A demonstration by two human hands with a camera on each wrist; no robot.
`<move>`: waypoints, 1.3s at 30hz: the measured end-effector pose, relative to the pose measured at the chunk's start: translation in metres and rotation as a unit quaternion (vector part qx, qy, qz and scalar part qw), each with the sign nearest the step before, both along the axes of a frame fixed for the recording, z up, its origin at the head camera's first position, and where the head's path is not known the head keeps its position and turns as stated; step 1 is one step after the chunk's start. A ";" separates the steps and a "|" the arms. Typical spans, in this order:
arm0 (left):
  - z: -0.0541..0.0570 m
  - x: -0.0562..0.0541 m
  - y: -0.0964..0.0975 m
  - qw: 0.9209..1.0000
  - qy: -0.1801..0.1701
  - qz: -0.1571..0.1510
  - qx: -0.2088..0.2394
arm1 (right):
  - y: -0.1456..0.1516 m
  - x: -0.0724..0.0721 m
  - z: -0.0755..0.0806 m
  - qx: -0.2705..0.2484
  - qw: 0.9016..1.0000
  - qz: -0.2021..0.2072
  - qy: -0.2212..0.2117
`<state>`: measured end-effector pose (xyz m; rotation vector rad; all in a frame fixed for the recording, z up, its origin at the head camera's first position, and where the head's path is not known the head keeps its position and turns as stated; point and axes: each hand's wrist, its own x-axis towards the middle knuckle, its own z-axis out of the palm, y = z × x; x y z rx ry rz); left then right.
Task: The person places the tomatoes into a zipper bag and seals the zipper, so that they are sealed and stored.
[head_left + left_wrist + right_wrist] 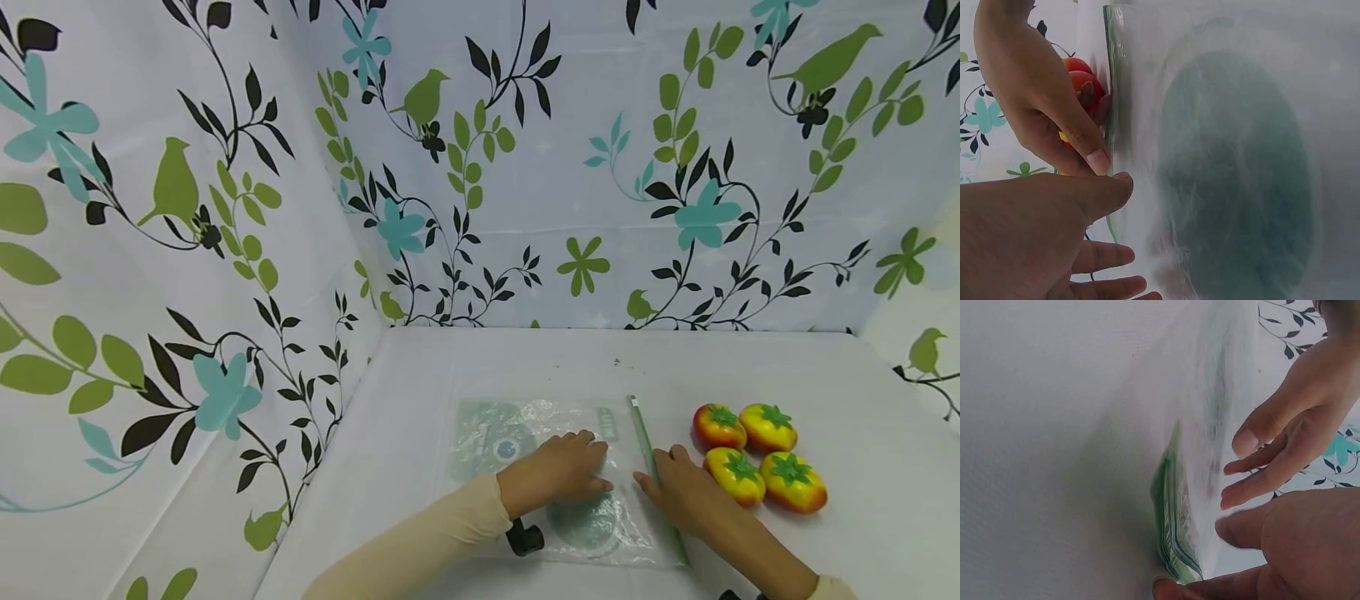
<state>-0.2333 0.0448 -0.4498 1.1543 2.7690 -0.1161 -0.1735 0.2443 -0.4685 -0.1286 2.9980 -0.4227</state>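
A clear plastic zip bag (630, 533) lies flat on the white table, with pale green round print and a green zip strip (642, 433) along its right edge. My left hand (558, 471) rests over the middle of the bag, fingers extended toward the strip. At the strip is my right hand (686, 492), thumb on the bag side and fingers on the outer side. The right wrist view shows the green bag mouth (1172, 512) slightly parted, with the right index fingertip at its lower end and the thumb held apart from it.
Several red-and-yellow toy fruits (795, 483) with green leafy tops sit together just right of my right hand. A black wrist-camera piece (525, 537) sits under my left wrist. Patterned curtains (480, 167) with birds and leaves border the table (525, 358) at the back and left.
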 end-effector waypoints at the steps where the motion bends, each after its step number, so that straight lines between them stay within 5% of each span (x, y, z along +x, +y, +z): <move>1: 0.000 0.000 0.002 1.000 0.000 0.000 0.001 | 0.000 0.000 0.000 -0.001 1.000 0.000 -0.002; 8: -0.003 -0.005 0.012 1.000 0.005 0.013 -0.001 | 0.001 0.002 0.001 -0.003 0.999 -0.012 -0.036; 30: 0.003 -0.011 0.052 0.992 -0.005 0.125 -0.016 | 0.007 0.013 -0.005 -0.052 0.998 -0.011 -0.046; 39: 0.002 -0.010 0.057 0.990 0.010 0.139 -0.015 | 0.007 0.018 -0.008 -0.057 0.997 -0.007 -0.049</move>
